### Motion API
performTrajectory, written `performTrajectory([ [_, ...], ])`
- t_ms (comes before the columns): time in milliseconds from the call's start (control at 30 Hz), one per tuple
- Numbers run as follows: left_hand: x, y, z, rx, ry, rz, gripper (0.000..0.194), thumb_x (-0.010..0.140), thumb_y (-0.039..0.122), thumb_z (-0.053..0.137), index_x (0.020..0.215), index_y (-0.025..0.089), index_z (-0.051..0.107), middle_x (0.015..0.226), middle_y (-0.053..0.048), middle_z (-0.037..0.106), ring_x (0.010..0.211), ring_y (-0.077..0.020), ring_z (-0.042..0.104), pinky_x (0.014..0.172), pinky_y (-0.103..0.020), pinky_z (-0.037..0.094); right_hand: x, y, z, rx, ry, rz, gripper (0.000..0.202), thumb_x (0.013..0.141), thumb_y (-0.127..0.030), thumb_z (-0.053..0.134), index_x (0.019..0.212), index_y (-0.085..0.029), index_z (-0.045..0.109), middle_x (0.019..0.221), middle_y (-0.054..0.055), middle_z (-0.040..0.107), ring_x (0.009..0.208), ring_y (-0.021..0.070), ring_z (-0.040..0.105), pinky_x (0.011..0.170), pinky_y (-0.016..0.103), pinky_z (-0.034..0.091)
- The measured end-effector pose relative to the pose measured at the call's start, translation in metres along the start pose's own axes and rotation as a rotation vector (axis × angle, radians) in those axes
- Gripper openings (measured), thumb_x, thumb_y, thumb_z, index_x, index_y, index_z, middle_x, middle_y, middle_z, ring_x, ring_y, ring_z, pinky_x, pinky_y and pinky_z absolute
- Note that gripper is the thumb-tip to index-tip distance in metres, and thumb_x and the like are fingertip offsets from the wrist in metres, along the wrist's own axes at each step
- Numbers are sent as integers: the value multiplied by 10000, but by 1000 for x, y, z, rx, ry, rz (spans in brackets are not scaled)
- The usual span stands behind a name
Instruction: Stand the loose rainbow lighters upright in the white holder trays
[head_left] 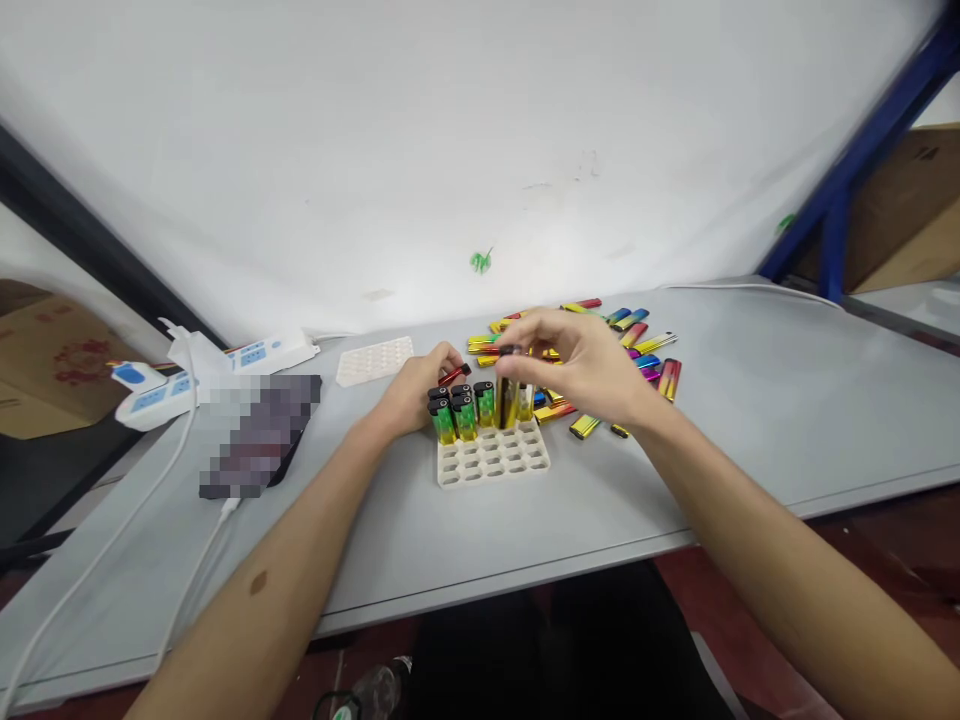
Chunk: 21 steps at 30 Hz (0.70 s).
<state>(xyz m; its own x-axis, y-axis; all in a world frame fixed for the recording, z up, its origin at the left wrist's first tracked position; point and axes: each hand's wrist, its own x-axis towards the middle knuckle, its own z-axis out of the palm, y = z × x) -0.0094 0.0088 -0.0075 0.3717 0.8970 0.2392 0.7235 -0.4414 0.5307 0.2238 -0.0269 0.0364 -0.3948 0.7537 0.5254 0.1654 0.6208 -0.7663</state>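
Observation:
A white tray [493,466] with rows of slots lies on the table, and several green-and-yellow lighters [465,418] with black tops stand upright in its far left part. My right hand [581,365] pinches a gold lighter [508,402] by its dark top, upright over the tray's far rows; whether its base is in a slot I cannot tell. Just behind it stands another lighter [526,402], pale and partly hidden. My left hand [421,388] is at the tray's far left corner, its fingers closed around a red lighter [454,375].
Several loose coloured lighters [670,380] are heaped behind and right of the tray. A second white tray [375,361] lies at the back left. A cabled phone [262,435] and power strips [255,354] occupy the left side. A white wall [420,160] closes off the back.

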Motion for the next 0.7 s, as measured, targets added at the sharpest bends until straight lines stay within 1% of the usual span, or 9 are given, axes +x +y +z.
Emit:
performTrajectory([
  [100, -1, 0, -1, -8, -11, 33, 217, 723, 266, 580, 918, 215, 499, 805, 12, 679, 726, -174, 614, 664, -270, 439, -3, 3, 11, -206, -63, -124, 207, 809, -412, 740, 877, -218, 710, 904, 36, 707, 865, 204, 599, 802, 360, 432],
  [200, -1, 0, -2, -24, -14, 44, 242, 722, 298, 602, 927, 213, 505, 825, 6, 684, 751, -181, 626, 682, -276, 448, -3, 8, 18, -363, -120, -218, 165, 822, -385, 740, 867, -232, 697, 853, 11, 694, 833, 203, 557, 843, 383, 398],
  [267, -1, 1, -2, -20, -15, 37, 261, 716, 308, 616, 937, 215, 513, 845, 1, 691, 769, -186, 633, 694, -282, 455, -2, 11, 20, -433, -118, -248, 157, 822, -371, 744, 864, -229, 693, 859, 16, 665, 832, 204, 529, 842, 381, 391],
  [333, -1, 1, -2, -3, -15, 23, 274, 706, 318, 630, 934, 213, 520, 870, -9, 699, 787, -192, 639, 700, -286, 457, -1, 14, 19, -479, -85, -255, 148, 819, -356, 749, 873, -228, 697, 875, 28, 626, 864, 212, 511, 827, 370, 395],
  [433, 0, 1, -3, 6, -19, 29, 286, 702, 327, 641, 934, 208, 524, 882, -17, 702, 788, -192, 638, 698, -284, 452, -1, 16, 18, -504, -66, -271, 147, 812, -331, 759, 891, -223, 699, 893, 36, 589, 899, 217, 500, 819, 356, 406],
  [567, -1, 0, -3, -16, -15, 63, 272, 720, 314, 631, 952, 204, 540, 856, 1, 704, 754, -174, 625, 684, -265, 444, -3, 15, 18, -501, -86, -306, 199, 797, -342, 776, 915, -204, 694, 903, 41, 603, 887, 211, 499, 814, 347, 414],
  [633, -2, -1, -3, -41, -22, 81, 271, 741, 320, 631, 977, 201, 568, 834, 11, 714, 725, -162, 620, 677, -255, 443, -3, 14, 19, -454, -69, -307, 179, 835, -359, 736, 917, -207, 687, 906, 37, 628, 894, 205, 520, 830, 347, 412],
  [700, -2, 0, -2, -113, -23, 54, 276, 788, 358, 621, 1015, 201, 604, 831, 7, 732, 708, -159, 629, 672, -253, 451, -1, 14, 18, -396, -4, -270, 159, 908, -360, 643, 871, -209, 674, 870, 29, 647, 875, 194, 543, 837, 347, 407],
])
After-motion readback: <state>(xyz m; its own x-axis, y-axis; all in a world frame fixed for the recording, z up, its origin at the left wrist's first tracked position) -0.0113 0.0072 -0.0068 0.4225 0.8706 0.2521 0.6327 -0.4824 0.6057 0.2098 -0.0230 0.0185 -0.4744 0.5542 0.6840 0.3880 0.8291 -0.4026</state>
